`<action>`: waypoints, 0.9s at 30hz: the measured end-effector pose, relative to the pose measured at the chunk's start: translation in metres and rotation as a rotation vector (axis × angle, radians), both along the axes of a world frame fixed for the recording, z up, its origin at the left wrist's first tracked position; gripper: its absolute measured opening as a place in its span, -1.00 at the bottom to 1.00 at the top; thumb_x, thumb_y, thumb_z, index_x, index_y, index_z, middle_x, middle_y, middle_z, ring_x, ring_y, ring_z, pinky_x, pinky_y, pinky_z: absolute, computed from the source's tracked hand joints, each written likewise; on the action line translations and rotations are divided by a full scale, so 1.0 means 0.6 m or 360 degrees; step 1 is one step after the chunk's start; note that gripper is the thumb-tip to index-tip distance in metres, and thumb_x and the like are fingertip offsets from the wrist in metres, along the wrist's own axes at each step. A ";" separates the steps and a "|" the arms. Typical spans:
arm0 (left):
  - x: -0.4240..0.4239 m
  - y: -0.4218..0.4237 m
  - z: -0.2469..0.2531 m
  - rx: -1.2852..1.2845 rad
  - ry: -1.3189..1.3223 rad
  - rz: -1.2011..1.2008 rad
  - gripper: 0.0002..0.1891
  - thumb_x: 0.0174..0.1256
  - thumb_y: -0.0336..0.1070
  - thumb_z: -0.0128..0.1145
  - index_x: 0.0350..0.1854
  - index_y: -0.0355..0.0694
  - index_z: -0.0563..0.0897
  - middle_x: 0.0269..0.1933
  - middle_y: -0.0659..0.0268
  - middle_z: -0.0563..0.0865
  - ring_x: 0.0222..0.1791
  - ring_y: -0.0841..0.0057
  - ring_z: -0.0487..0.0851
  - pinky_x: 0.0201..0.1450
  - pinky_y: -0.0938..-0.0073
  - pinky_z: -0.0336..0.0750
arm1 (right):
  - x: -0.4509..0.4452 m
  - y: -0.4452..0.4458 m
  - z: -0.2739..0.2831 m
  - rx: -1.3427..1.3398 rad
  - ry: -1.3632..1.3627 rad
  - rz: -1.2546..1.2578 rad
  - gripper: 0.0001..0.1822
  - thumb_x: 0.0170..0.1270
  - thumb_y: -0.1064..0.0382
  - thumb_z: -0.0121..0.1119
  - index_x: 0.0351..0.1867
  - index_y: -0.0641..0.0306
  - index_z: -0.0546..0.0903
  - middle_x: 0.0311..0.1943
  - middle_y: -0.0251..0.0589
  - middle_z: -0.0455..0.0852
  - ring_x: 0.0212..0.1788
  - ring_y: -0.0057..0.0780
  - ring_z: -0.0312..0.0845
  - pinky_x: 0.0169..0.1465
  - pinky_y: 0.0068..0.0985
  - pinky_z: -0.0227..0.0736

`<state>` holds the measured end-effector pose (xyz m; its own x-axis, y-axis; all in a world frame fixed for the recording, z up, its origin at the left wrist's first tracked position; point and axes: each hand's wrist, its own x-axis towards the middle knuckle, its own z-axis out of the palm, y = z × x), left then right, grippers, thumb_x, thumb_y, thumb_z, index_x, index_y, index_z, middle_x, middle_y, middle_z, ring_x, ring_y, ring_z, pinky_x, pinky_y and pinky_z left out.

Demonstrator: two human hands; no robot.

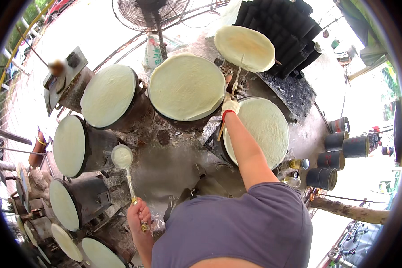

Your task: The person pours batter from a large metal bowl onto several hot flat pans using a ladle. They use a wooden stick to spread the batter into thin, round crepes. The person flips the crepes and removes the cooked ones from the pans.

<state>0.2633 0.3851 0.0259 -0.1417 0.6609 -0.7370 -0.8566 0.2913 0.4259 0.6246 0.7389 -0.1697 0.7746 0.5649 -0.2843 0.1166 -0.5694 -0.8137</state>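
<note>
My left hand (140,214) grips the handle of a ladle (122,156), its round bowl filled with pale batter. A pale glove with a red band at the wrist covers my right hand (230,104), which is closed around a thin wooden stick (238,75). Under my right forearm lies a round griddle covered with a pale batter sheet (263,134). Just left of that hand, a second batter-covered griddle (187,87) sits on its drum stove. Beyond the stick's far tip rests a large round flatbread (244,48), lightly browned in the middle.
More batter-covered griddles (109,95) on drum stoves (100,150) curve around my left side. A pedestal fan (150,13) stands ahead. Stacked black cylinders (278,30), apparently coal briquettes, rise at the upper right. Dark buckets (331,160) and glass jars (298,163) stand to the right.
</note>
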 end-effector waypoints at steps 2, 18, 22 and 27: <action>0.028 0.039 0.010 0.0003 0.0031 -0.0069 -0.94 0.37 -0.45 -0.10 -0.18 -0.25 0.42 -0.56 0.41 0.35 -0.78 0.77 0.22 -0.82 0.74 0.14 | -0.009 0.026 0.003 -0.0169 0.0022 -0.0025 -0.39 0.06 -0.20 0.20 -0.17 0.40 0.66 -0.24 0.18 0.69 -0.11 -0.01 0.62 -0.01 -0.28 0.43; 0.029 0.150 -0.013 -0.0159 0.0021 -0.0408 -0.99 0.36 -0.46 -0.08 -0.24 -0.24 0.41 -0.54 0.43 0.33 -0.74 0.78 0.21 -0.79 0.75 0.14 | -0.022 -0.066 0.150 0.0851 0.0990 -0.0176 -0.75 0.10 0.22 0.35 -0.24 0.31 0.65 -0.47 -0.42 0.63 -0.52 -0.66 0.37 -0.45 -0.63 0.27; 0.016 0.164 -0.036 -0.0170 0.0014 -0.0663 -0.94 0.37 -0.43 -0.07 -0.31 -0.21 0.36 -0.55 0.45 0.29 -0.72 0.78 0.22 -0.78 0.74 0.16 | 0.131 -0.268 0.117 0.0839 0.0959 -0.0622 -0.75 0.06 0.25 0.32 -0.25 0.33 0.67 -0.53 -0.42 0.58 -0.51 -0.65 0.38 -0.46 -0.63 0.24; 0.027 0.192 -0.050 -0.0171 -0.0036 -0.0943 -0.93 0.36 -0.43 -0.07 -0.33 -0.23 0.36 -0.55 0.44 0.31 -0.71 0.77 0.24 -0.78 0.74 0.17 | 0.312 -0.468 -0.044 0.0172 0.0284 -0.0905 -0.74 0.05 0.21 0.32 -0.27 0.34 0.64 -0.65 -0.35 0.53 -0.75 -0.55 0.30 -0.65 -0.52 0.13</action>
